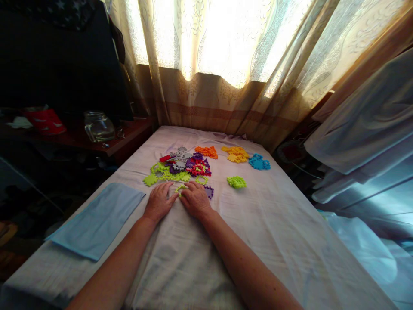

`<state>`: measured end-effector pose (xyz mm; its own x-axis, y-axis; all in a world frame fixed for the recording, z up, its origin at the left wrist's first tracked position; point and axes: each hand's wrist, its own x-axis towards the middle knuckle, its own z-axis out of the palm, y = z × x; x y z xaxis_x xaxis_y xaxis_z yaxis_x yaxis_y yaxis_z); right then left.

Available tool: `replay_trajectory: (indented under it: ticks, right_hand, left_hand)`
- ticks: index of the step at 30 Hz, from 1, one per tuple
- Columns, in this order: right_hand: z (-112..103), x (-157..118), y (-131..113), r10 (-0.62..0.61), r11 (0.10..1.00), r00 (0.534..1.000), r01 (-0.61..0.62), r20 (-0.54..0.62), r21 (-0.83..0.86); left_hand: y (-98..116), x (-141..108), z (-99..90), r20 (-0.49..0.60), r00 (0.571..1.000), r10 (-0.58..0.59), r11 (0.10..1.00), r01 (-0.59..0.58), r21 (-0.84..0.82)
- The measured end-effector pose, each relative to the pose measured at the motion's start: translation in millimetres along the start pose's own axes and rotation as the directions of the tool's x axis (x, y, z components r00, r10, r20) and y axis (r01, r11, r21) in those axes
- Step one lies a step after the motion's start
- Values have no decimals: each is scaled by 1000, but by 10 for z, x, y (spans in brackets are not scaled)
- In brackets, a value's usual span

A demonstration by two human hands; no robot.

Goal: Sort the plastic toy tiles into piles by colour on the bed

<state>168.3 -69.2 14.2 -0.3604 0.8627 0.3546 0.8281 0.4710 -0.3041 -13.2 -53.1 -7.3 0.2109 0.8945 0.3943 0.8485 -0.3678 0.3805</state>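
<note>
Puzzle pieces point(238, 155) lay colour-grouped right, mixed left; left hand point(159, 201) and right hand point(196, 201) met at a green piece point(181, 187), grips unclear.

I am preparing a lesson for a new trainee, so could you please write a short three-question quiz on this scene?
1. True or false: the light blue cloth lies to the left of the left hand.
2. Put these in order from left to right: the blue pile, the orange pile, the yellow pile.
3. Fill in the colour: the small pile nearer the person than those three is ____.

Key: 1. True. 2. Orange pile, yellow pile, blue pile. 3. Green.
</note>
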Motion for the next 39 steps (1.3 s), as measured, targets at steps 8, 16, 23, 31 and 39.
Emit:
replay_trajectory:
  ticks: [8, 16, 23, 31, 39]
  right_hand:
    - [56, 9, 167, 246, 885, 929, -99, -276, 456]
    - [-422, -125, 918, 541, 829, 684, -334, -489, 449]
    - [-636, -560, 1704, 571, 789, 588, -587, -574, 184]
    - [-487, -610, 1717, 500, 813, 677, -582, -540, 23]
    - [-568, -617, 1639, 457, 829, 646, -559, -612, 28]
  left_hand:
    - [-69, -120, -168, 197, 972, -126, 962, 70, 265]
    - [-136, -139, -170, 140, 984, -107, 952, 61, 300]
    - [-19, -74, -323, 47, 990, -133, 917, 105, 385]
    - [94, 96, -475, 179, 956, -234, 868, 122, 480]
    - [63, 104, -553, 190, 954, -233, 848, 103, 520]
